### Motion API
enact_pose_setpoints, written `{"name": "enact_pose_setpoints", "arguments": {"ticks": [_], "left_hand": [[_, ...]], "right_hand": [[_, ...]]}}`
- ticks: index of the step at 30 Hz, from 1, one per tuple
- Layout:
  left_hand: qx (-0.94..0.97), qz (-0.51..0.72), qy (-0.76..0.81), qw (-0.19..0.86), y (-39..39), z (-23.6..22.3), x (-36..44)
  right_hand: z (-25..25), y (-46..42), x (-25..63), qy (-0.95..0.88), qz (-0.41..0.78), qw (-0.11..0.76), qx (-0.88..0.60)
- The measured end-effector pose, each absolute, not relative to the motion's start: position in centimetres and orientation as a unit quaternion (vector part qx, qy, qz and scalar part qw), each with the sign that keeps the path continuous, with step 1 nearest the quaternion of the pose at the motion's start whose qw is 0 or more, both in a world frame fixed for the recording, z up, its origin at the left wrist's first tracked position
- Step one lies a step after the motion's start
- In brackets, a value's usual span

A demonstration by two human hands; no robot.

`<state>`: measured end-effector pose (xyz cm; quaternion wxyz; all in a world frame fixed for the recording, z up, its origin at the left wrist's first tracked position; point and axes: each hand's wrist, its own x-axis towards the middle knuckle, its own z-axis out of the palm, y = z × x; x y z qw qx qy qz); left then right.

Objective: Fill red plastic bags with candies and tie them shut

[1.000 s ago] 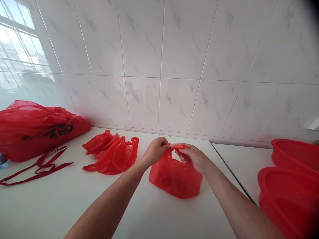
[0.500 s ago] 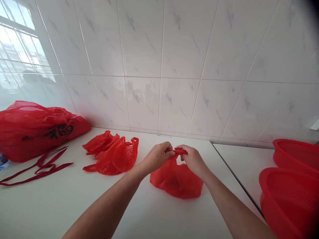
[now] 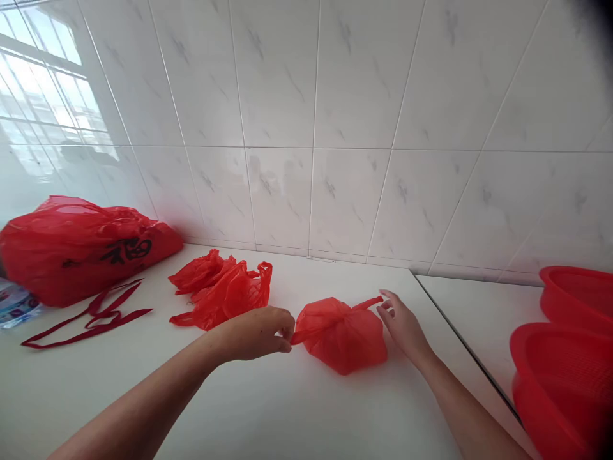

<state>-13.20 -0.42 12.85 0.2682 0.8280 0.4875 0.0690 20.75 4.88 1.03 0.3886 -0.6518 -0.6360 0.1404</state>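
Observation:
A small red plastic bag lies on the white tabletop with its two handles drawn out to opposite sides and its top gathered between them. Closed on the left handle, my left hand pinches its end low beside the bag. The tip of the other handle sits between the thumb and fingers of my right hand, to the bag's upper right. Left of it, several crumpled red plastic bags lie in a loose heap just beyond my left hand. What the small bag contains is hidden.
A large, full red bag with black lettering leans at the far left. Before it lie a dark red ribbon and a clear plastic package. Red plastic baskets stand at the right, past a table seam. A tiled wall closes the back.
My hands have moved apart, the left one left and down, the right one to the right. The handles, formerly bunched together above the bag, are now stretched sideways and the bag sits lower.

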Motion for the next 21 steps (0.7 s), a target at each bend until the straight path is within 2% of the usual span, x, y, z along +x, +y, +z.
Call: {"name": "enact_pose_setpoints", "arguments": {"ticks": [7,14,17,21], "left_hand": [[0.824,0.182,0.466,0.267,0.2,12.4,-9.6],[0.903,0.106,0.398,0.127,2.7,9.2,-6.1],[0.908,0.110,0.385,0.124,2.8,11.1,-8.1],[0.876,0.133,0.439,0.153,0.2,17.1,-13.5]], "right_hand": [[-1.3,4.7,23.2,-0.523,0.216,0.412,-0.714],[-2.9,5.3,25.3,-0.530,0.258,0.399,-0.702],[-3.2,5.7,25.8,-0.533,0.267,0.382,-0.706],[-3.4,5.7,25.8,-0.533,0.260,0.367,-0.717]]}}
